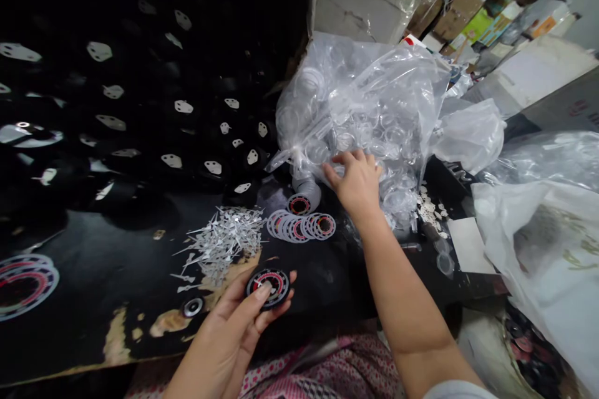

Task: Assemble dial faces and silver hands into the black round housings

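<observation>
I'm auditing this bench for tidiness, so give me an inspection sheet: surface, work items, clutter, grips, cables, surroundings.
Surface: black tabletop, worn in patches near the front edge.
Work items: black-rimmed dial; overlapping printed discs; heaped silver pointers.
Clutter: clear bag of see-through round pieces; white card.
Grips: left grip holds the dial, thumb over its face; right grip at the bag, grasp unclear.
Cables: nothing seen.
Surroundings: cardboard boxes stacked beyond.

free tabletop (332, 287) between left hand (241, 321) and right forearm (405, 293), dials (299, 228) in the way ahead, plastic bag (379, 78) blocking farther back
</observation>
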